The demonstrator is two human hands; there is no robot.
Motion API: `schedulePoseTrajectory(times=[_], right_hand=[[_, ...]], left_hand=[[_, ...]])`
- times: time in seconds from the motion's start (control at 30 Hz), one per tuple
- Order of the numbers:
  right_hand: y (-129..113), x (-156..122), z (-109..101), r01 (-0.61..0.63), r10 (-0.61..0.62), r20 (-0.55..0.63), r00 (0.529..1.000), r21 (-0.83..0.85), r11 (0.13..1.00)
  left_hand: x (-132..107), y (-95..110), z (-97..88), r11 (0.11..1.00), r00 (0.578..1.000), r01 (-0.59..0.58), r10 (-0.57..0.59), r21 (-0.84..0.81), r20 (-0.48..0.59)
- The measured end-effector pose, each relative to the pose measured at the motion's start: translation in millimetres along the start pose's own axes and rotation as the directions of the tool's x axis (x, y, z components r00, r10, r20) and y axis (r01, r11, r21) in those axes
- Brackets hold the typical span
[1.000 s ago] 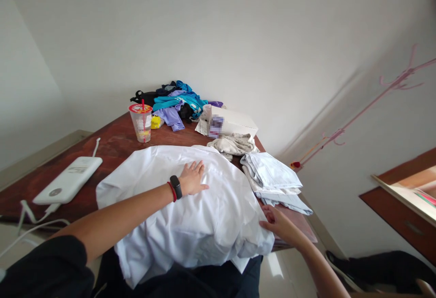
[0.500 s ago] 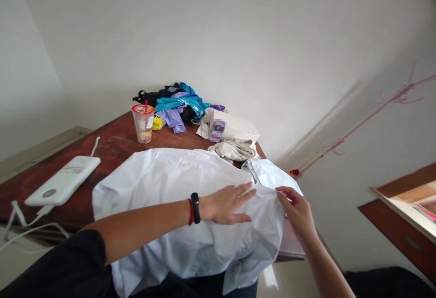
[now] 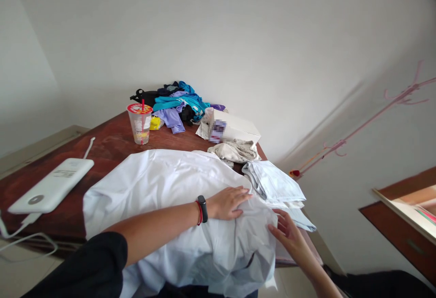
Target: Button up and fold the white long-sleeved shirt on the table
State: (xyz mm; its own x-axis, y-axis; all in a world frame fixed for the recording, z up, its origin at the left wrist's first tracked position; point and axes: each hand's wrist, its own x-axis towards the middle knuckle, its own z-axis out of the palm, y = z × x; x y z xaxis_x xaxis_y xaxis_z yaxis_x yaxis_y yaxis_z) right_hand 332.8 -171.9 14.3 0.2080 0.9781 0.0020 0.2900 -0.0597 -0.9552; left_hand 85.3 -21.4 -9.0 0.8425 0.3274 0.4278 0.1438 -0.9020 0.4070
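Observation:
A white shirt (image 3: 177,180) lies spread over the near part of the table, its lower edge hanging off the front. My left hand (image 3: 229,202), with a black band on the wrist, rests flat on the shirt near its right shoulder, fingers slightly bent and holding nothing. At the shirt's right side my right hand (image 3: 285,230) pinches the cloth between thumb and fingers. Just beyond that hand sits a stack of folded pale cloth (image 3: 275,182).
On the wooden table (image 3: 105,139) are a white power bank (image 3: 54,184) with cables, a lidded plastic cup (image 3: 140,125), piled clothes (image 3: 180,102), a white box (image 3: 238,126) and a crumpled light cloth (image 3: 235,150). A pink coat rack (image 3: 364,121) leans at the right.
My right hand has drawn the shirt's right edge down and toward me, uncovering more of the folded stack. My left hand has shifted slightly, its fingers less spread.

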Motion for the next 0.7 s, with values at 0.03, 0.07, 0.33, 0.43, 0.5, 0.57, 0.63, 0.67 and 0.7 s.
schedulePoseTrajectory(times=[0.03, 0.07, 0.33, 0.43, 0.5, 0.57, 0.63, 0.67, 0.7], right_hand=[[5, -5, -1, -0.038, 0.038, 0.005, 0.999, 0.030, 0.999], [10, -9, -2, -0.078, 0.077, 0.023, 0.997, 0.058, 0.995], [10, -28, -9, -0.134, 0.195, 0.318, 0.928, -0.204, 0.970], [11, -32, -12, -0.094, 0.207, 0.301, 0.931, -0.351, 0.932], [13, -35, -19, -0.163, 0.260, 0.221, 0.940, -0.378, 0.911], [12, -38, -31, -0.308, 0.342, 0.045, 0.939, -0.336, 0.890], [3, -39, -45, -0.413, 0.382, -0.166, 0.909, -0.226, 0.883], [-4, -39, -51, -0.407, 0.358, -0.258, 0.897, -0.170, 0.897], [-14, -37, -56, -0.359, 0.300, -0.332, 0.894, -0.134, 0.924]], left_hand=[[0, 0, 0.4, 1.000, 1.000, 0.011, -0.011, 0.002, 0.014], [1, 0, 1.0, 1.000, 1.000, 0.021, -0.021, 0.009, 0.023], [0, -2, 6.0, 0.997, 0.998, 0.061, -0.062, 0.040, 0.016], [1, -2, 5.9, 0.997, 0.998, 0.064, -0.065, 0.037, 0.012], [1, -2, 5.7, 0.997, 0.997, 0.072, -0.072, 0.034, 0.016], [1, -2, 5.5, 0.996, 0.996, 0.080, -0.081, 0.025, 0.026], [0, -2, 5.3, 0.996, 0.995, 0.088, -0.088, 0.009, 0.047], [-1, -2, 5.2, 0.996, 0.994, 0.094, -0.094, 0.002, 0.061], [-1, -3, 5.1, 0.995, 0.992, 0.101, -0.100, -0.003, 0.075]])
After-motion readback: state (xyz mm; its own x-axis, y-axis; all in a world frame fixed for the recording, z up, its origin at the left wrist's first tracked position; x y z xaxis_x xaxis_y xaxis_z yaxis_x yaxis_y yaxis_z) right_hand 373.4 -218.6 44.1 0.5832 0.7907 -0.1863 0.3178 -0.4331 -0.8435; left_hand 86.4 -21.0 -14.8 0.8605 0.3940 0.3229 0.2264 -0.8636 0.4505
